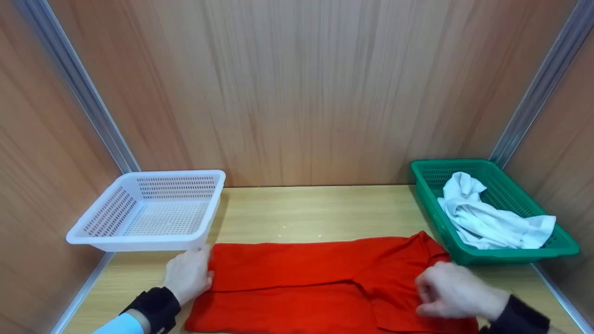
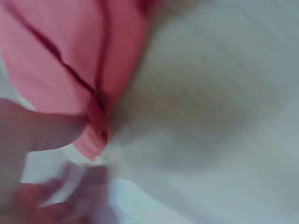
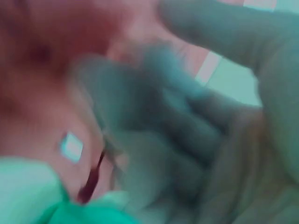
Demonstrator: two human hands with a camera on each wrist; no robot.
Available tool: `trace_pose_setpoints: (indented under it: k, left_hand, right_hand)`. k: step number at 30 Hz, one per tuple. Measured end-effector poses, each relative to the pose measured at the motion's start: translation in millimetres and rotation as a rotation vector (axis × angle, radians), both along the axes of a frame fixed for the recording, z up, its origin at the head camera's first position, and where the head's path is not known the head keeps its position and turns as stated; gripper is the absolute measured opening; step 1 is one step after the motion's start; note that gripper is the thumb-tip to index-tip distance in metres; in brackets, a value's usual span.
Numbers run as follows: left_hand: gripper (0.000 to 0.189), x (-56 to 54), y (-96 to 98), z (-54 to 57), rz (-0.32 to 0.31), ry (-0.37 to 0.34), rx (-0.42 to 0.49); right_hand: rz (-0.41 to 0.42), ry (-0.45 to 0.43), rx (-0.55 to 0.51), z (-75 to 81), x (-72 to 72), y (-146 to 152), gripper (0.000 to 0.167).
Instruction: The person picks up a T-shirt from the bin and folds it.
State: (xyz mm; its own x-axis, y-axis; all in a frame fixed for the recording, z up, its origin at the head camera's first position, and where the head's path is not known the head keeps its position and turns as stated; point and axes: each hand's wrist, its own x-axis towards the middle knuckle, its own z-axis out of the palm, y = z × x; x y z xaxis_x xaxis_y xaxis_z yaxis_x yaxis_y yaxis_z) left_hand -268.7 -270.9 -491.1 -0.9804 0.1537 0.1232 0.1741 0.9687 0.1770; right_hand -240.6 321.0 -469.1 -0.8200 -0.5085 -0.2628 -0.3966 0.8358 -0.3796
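Note:
A red garment (image 1: 297, 283) lies spread in a flat, folded band across the table, with a long crease along it and wrinkles at its right end. My left hand (image 1: 188, 273) is at its left edge. In the left wrist view the thumb (image 2: 56, 130) touches the narrow red corner (image 2: 93, 135), while the other fingers are blurred and apart from the thumb. Over the garment's right end is my right hand (image 1: 452, 290), blurred, fingers loosely curled. The right wrist view shows its thumb (image 3: 219, 32) away from the fingers, with nothing held between them.
At the back left stands a white perforated basket (image 1: 153, 243), nothing inside it. A green basket (image 1: 510, 256) at the right holds a crumpled white cloth (image 1: 496, 222); the garment's right end lies close beside it. Wooden panels (image 1: 301, 93) enclose the table (image 1: 320, 208).

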Motion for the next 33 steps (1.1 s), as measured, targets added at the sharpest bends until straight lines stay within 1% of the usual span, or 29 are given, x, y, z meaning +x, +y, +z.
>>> trace_pose_setpoints:
  k: [1,2,4,6,7,9,11,12,14,16,18,21,23,25,27,28,30,31,33]
  left_hand:
    - [0.031,0.9,3.5,0.0,-0.046,0.009,0.001]
    - [0.03,1.6,6.4,-0.4,-0.101,-0.004,0.015]
    - [0.028,1.8,11.1,-1.7,-0.208,-0.064,0.04]
    - [0.024,1.1,13.9,-4.2,-0.301,-0.097,0.032]
    - [0.022,0.4,14.4,-6.0,-0.345,-0.083,0.003]
    - [0.019,-0.9,13.9,-9.4,-0.42,-0.014,-0.078]
    - [0.018,-1.7,12.3,-12.2,-0.469,0.061,-0.15]
    - [0.019,-2.3,11.6,-13.6,-0.489,0.094,-0.182]
    - [0.021,-1.7,11.3,-15.1,-0.515,0.138,-0.236]
    - [0.022,-0.4,12.5,-15.9,-0.526,0.158,-0.266]
    - [0.023,0.7,14.5,-15.4,-0.524,0.165,-0.283]
    - [0.023,1.9,16.1,-14.1,-0.515,0.16,-0.296]
    - [0.023,2.6,16.3,-14.6,-0.508,0.151,-0.293]
    - [0.022,2.6,16.9,-15.9,-0.507,0.15,-0.293]
    - [0.022,3.5,17.4,-17.8,-0.512,0.165,-0.299]
    - [0.022,3.6,17.9,-18.1,-0.513,0.167,-0.302]
    - [0.022,3.2,17.9,-18.2,-0.516,0.175,-0.312]
    - [0.022,3.2,17.5,-17.7,-0.516,0.173,-0.318]
    - [0.022,2.1,16.9,-15.9,-0.512,0.152,-0.324]
  right_hand:
    - [0.062,0.018,-0.032,-4.8,4.0,-6,0.023]
    - [0.109,0.019,-0.061,-9.9,7.1,-13,0.018]
    - [0.161,-0.001,-0.087,-19.4,11.4,-26,0.018]
    - [0.192,0.001,-0.083,-29.1,13.4,-36,0.021]
    - [0.209,0.023,-0.078,-33.6,13.8,-39,0.021]
    - [0.244,0.07,-0.073,-41.4,13.5,-44,0.014]
    - [0.276,0.094,-0.072,-46.9,12.1,-47,0.005]
    - [0.288,0.096,-0.074,-48.5,11.4,-47,0.004]
    - [0.296,0.093,-0.08,-49.0,10.4,-47,0.01]
    - [0.282,0.077,-0.097,-46.1,9.4,-46,0.014]
    - [0.277,0.075,-0.111,-40.9,8.8,-45,0.015]
    - [0.288,0.078,-0.09,-36.5,8.9,-49,0.013]
    - [0.309,0.095,-0.06,-38.8,10.3,-53,0.015]
    - [0.334,0.118,-0.048,-43.5,11.7,-57,0.012]
    - [0.366,0.156,-0.064,-47.0,13.1,-59,0.008]
    - [0.377,0.159,-0.087,-46.7,14.0,-59,0.008]
    - [0.398,0.135,-0.148,-43.2,15.4,-57,0.01]
    - [0.403,0.102,-0.176,-39.9,16.3,-57,0.01]
    - [0.384,0.008,-0.23,-31.2,17.1,-54,0.009]
